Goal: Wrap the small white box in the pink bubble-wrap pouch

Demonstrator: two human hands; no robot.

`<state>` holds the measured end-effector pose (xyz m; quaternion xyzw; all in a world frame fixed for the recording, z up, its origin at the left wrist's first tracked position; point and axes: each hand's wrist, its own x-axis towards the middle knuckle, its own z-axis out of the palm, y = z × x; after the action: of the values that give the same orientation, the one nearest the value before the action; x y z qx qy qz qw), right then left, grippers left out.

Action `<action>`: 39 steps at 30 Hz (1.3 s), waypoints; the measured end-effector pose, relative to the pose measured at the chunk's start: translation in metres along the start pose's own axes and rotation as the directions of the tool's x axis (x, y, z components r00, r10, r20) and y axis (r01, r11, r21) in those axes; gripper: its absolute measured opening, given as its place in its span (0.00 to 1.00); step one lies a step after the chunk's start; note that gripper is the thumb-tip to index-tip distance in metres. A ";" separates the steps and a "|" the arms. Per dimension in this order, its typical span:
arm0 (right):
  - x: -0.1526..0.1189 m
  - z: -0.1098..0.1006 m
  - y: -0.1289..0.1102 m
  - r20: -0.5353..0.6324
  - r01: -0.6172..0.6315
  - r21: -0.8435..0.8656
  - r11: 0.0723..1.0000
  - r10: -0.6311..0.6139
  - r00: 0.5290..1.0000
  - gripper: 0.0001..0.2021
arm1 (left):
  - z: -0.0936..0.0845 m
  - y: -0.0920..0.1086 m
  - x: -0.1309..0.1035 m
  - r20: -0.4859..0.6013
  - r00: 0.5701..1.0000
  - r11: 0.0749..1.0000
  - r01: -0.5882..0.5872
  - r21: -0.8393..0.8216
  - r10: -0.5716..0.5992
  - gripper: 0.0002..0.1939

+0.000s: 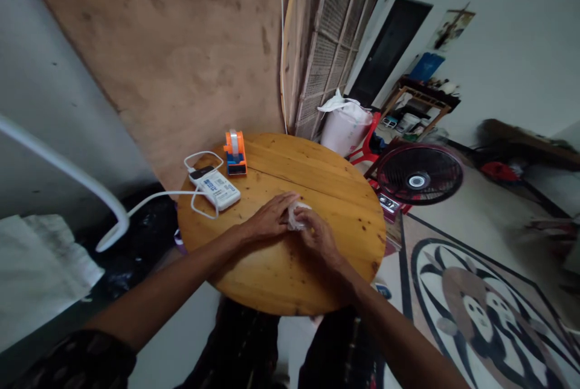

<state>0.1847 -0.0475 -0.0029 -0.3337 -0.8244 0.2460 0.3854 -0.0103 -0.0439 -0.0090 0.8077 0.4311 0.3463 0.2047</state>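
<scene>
On the round wooden table (281,280), a small whitish, translucent crumpled thing (297,217) lies between my two hands. My left hand (270,217) reaches it from the left, with its fingers together against its side. From the right, my right hand (317,233) has its fingers bent and pressed on its top and right edge. What the thing is cannot be made out, and part of it is hidden by my fingers.
An orange and blue tape dispenser (235,153) and a white power bank (220,188) with a cable stand at the table's back left. Beyond its right edge are a fan (417,180), a red chair (368,144) and a white sack (345,126).
</scene>
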 end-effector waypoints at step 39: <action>0.070 -0.026 0.067 0.265 -0.489 0.717 0.498 0.453 0.851 0.40 | -0.004 -0.009 0.074 0.167 0.894 0.600 0.408 -0.688 -0.416 0.21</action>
<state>0.1955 0.0519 0.0008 -0.3457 -0.5270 0.6716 0.3895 0.0106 0.0231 0.0158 0.5428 0.4398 0.4322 0.5702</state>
